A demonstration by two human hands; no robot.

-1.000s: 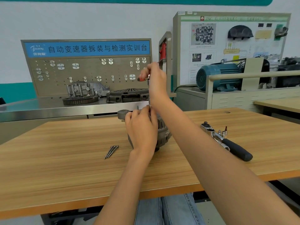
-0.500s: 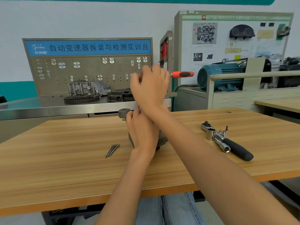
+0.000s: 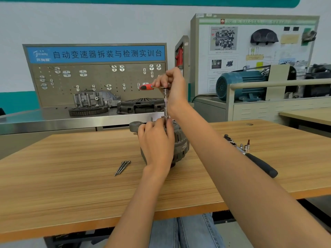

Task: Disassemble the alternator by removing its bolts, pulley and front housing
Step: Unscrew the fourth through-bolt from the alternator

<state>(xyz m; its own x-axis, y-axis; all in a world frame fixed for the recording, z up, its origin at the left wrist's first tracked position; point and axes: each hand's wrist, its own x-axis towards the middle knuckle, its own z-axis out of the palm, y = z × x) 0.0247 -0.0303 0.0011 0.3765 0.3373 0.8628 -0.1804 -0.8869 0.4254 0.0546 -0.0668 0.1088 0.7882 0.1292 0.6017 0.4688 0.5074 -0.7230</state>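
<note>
— So, what writing can you read behind the alternator [image 3: 180, 145]?

— Only the blue banner [image 3: 95, 53] on the pegboard behind it, in white characters: 自动变速器拆装与检测实训台. A small logo sits at the banner's left end, too blurred to read. The poster board [image 3: 254, 51] further back and to the right of the alternator has print too small to make out.

— And the hands?

— The left hand [image 3: 157, 142] is curled over the top of the alternator, fingers wrapped on the housing right at the base of a slim metal extension bar [image 3: 166, 104] that stands upright out of it. The right hand [image 3: 174, 86] is above, fingers closed round the head of a red-handled ratchet [image 3: 146, 87] on the bar's upper end — the red grip sticks out to the left.

— Where does the alternator sit?

— On the wooden tabletop [image 3: 71, 176], mostly hidden by the left hand. Just left of it lie several long bolts [image 3: 122, 167], bunched together. Well to its right lies a black-handled ratchet [image 3: 258, 162] with a few small sockets [image 3: 245, 147] standing beside its head.
</note>
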